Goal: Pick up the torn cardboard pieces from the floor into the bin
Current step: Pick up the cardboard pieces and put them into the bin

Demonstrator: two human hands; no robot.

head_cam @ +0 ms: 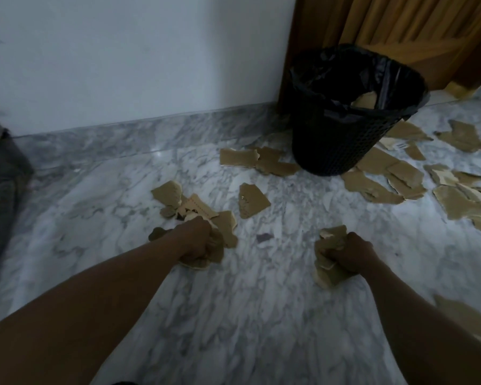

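Nearest, low over the marble floor (pixel 261 315): left hand (pixel 197 241), fingers curled tight round a cardboard wad (pixel 218 252); right hand (pixel 354 254), fingers likewise clenched on a second wad (pixel 328 270). Beyond, loose torn pieces (pixel 252 200) scattered across the floor, thickest right of the black bin (pixel 342 140). Inside the bin, a lone piece (pixel 365 100). Farthest back, white wall (pixel 122 65).

White marble floor (pixel 261 301), grey veining; tan cardboard pieces (pixel 254 200); black bin (pixel 331 145), perforated lattice, 1 o'clock; white wall (pixel 122 51), 11 o'clock.
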